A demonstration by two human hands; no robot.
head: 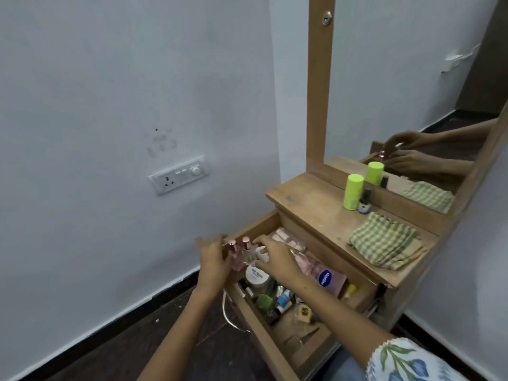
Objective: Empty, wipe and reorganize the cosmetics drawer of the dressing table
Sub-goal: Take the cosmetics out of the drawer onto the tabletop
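Head view — our left hand (214, 259) and right hand (275, 255) grasp pink-capped perfume bottles (239, 254) together, lifting them to empty the drawer (264, 336).

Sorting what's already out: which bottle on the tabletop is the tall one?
The lime-green bottle; the dark-capped bottle right beside it is far shorter.

**Cosmetics drawer pulled open, still full**

The wooden drawer (264, 342) of the dressing table (310, 199) stands pulled out and is crowded with cosmetics. At its far left end two clear perfume bottles (239, 254) with pink caps stand upright, side by side. A round white jar (257, 276) sits just in front of them. A pink Vaseline bottle (325, 274) lies on its side along the back. On the worktop lie a folded green checked cloth (384, 240), a lime-green tube (353, 191) and a small dark bottle (365, 202), both standing upright.
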